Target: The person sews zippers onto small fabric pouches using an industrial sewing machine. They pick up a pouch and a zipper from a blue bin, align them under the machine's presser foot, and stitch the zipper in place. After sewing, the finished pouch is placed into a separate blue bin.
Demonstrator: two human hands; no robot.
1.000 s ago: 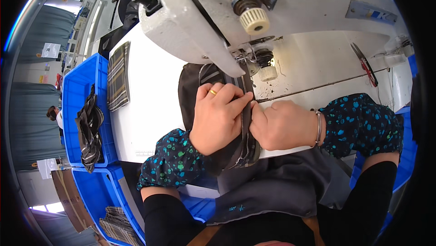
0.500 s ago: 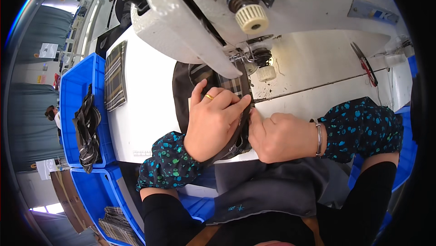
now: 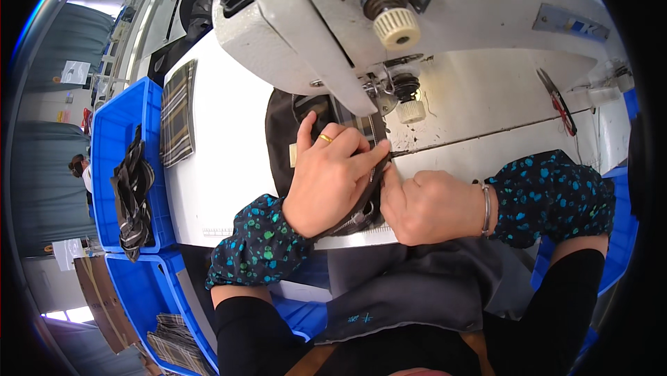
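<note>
Both hands, L [image 3: 326, 178] & R [image 3: 424, 206], pinch dark zippered fabric piece [image 3: 281, 133] under white sewing machine's [image 3: 361, 22] needle; seam underway, next needs steady feed.

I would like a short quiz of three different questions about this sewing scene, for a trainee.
1. True or false: the left hand wears a ring.
2. What lies in the blue bin at the left? A) dark straps B) scissors C) thread spools
3. Fill in: both hands press the dark fabric piece beneath the white ____ machine.

Key: 1 true. 2 A, the dark straps. 3 sewing; the right hand rests beside the left.
</note>
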